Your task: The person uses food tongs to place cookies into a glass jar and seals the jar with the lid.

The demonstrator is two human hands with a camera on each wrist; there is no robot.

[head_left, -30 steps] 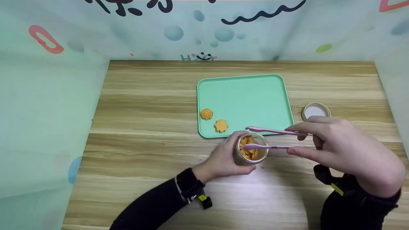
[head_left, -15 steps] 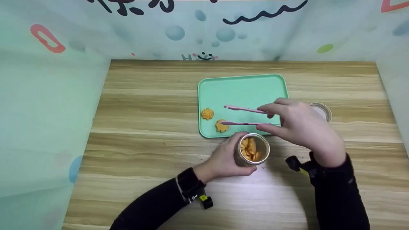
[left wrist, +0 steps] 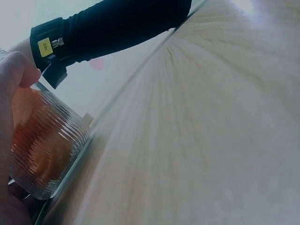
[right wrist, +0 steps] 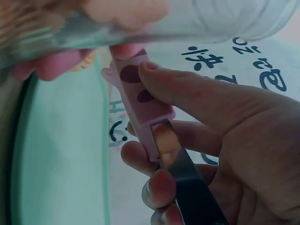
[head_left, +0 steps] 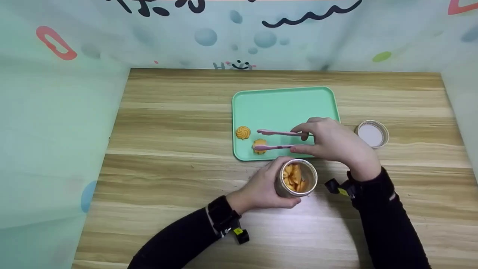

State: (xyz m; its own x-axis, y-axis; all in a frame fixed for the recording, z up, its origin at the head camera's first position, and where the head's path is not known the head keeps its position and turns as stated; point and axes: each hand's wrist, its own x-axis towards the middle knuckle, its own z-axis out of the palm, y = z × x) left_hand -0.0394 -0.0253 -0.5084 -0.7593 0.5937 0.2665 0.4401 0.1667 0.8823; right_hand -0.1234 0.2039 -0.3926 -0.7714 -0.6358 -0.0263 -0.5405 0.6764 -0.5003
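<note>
My left hand (head_left: 263, 186) grips a ribbed glass jar (left wrist: 56, 145) of orange-brown cookies (head_left: 293, 177), its open mouth facing up in the head view. Pink tongs (head_left: 274, 147) with a metal strip at the bend are held between the thumb and fingers of my right hand (head_left: 332, 140). The tong arms stand spread over the green tray (head_left: 287, 108), one tip overlapping a flower-shaped cookie (head_left: 258, 142). Left of that lies a swirled cookie (head_left: 243, 132) on the tray. In the right wrist view the jar crosses the top, and the thumb presses the spotted tong arm (right wrist: 140, 89).
A round lid (head_left: 370, 134) lies right of the tray, inner side up. Wooden tabletop (head_left: 168, 130) stretches around the tray. A printed cloth backdrop (head_left: 224, 37) rises along the back and sides.
My right hand with the tongs has moved left and forward from over the jar to above the tray, uncovering the lid. My left hand keeps the jar almost in place.
</note>
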